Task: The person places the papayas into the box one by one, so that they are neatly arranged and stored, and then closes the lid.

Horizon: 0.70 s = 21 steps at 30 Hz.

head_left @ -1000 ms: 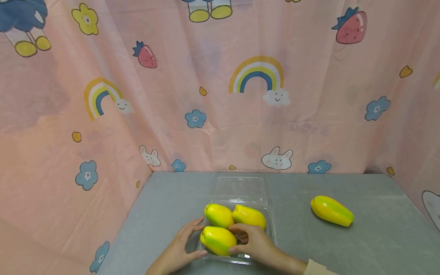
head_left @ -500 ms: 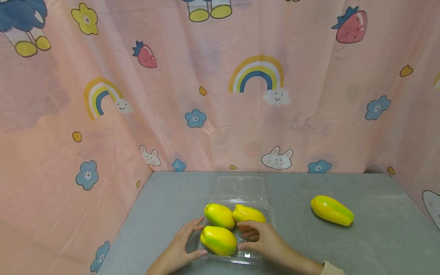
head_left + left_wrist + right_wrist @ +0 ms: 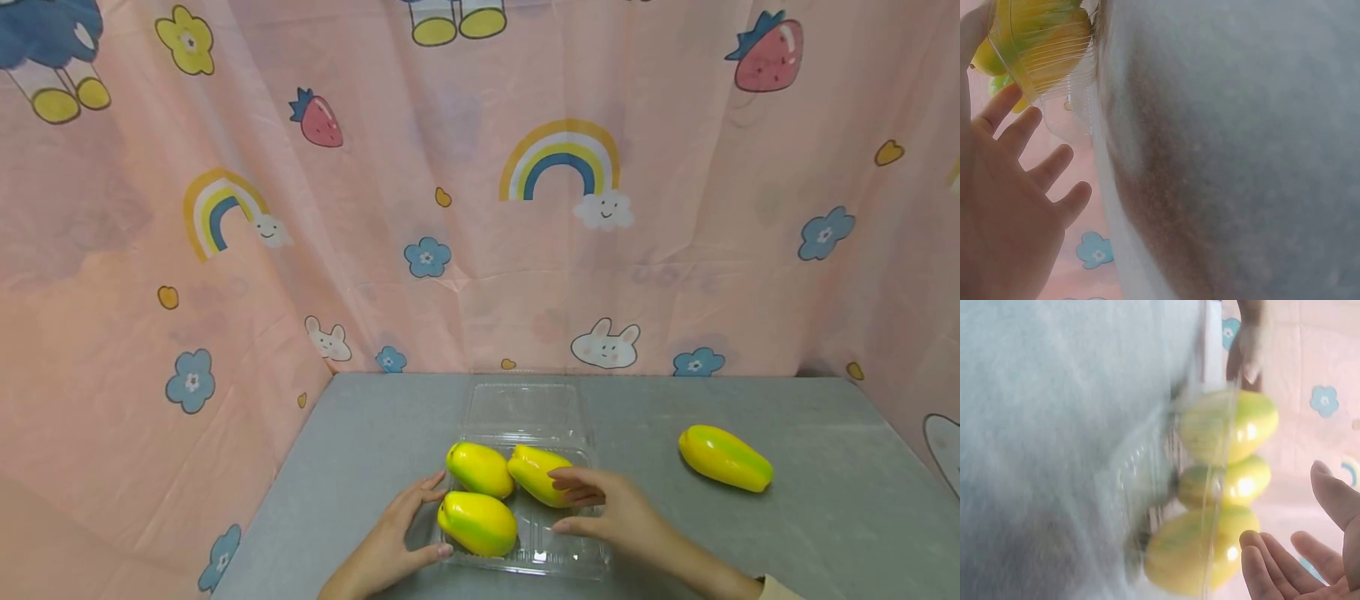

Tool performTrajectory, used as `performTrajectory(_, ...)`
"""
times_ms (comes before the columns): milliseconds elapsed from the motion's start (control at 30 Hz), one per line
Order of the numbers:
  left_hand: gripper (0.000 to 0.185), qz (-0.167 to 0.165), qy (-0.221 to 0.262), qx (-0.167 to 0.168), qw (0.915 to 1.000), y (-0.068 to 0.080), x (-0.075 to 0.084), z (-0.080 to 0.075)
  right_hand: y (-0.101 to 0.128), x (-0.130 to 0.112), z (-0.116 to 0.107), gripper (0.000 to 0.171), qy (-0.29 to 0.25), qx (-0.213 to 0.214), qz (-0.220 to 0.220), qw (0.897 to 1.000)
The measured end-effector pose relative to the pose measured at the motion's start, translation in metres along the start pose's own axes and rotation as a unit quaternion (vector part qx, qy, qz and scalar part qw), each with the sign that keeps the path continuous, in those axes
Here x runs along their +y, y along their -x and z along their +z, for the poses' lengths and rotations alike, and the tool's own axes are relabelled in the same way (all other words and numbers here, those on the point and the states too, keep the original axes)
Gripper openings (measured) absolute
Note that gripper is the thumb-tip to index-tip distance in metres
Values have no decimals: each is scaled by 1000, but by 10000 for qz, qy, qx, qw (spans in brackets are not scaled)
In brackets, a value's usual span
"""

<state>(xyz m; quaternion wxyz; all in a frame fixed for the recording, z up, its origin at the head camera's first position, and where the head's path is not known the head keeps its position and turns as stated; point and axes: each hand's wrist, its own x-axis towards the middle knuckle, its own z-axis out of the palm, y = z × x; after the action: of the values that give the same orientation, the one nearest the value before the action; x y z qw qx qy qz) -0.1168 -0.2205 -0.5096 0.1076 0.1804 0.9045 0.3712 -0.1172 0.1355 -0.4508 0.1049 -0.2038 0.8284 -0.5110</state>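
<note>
Now, head view: the right hand [image 3: 622,510], fingers relaxed and empty, has left the near fruit [image 3: 477,524] for the right edge of the box [image 3: 546,548]; its near right corner is bare, probably room for the loose fruit [image 3: 725,458] across bare table [image 3: 810,542]. Left wrist: the left hand [image 3: 1010,200], fingers spread, rests against the box. Right wrist: whether fingertips [image 3: 1249,539] touch the far right fruit [image 3: 1194,550] is unclear.
</note>
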Motion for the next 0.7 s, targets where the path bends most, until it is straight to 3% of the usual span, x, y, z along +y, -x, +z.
performTrajectory(300,70,-13,28,5,10000,0,0,0,9,3,-32,64,515,475,46,9975)
performTrajectory(500,68,49,80,5,10000,-1,-2,0,13,6,-59,64,1053,997,175,9893)
performTrajectory(700,66,93,73,16,9999,-1,-2,0,14,20,-83,60,1388,1257,224,9821)
